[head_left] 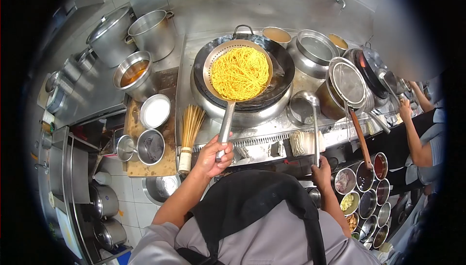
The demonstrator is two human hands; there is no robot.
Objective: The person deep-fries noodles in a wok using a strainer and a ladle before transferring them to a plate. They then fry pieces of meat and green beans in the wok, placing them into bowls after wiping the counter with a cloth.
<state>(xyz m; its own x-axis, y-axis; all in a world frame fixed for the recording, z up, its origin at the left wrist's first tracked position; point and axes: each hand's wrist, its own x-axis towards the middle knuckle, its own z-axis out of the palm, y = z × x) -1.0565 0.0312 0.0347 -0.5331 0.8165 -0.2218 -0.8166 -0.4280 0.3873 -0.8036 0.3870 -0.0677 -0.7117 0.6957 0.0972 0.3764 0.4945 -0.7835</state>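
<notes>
My left hand (211, 158) is wrapped round the metal handle of a perforated strainer (208, 71). A mound of yellow noodles (241, 72) fills the strainer, which overlaps the black wok (286, 69) on its steel burner ring. In my right hand (321, 172) is the long handle of a ladle (308, 98). The ladle's bowl hangs over a small metal pot (299, 113) right of the wok. Close to my left hand a bamboo brush (192, 122) lies with its white-wrapped handle toward me.
Large steel pots (153, 32) stand at the back left, beside a pot of orange-brown liquid (134, 73). A fine mesh strainer (347, 83) rests on a pot at right. Ingredient bowls (366, 176) line the lower right. A co-worker (421, 139) holds a utensil at another wok (376, 59).
</notes>
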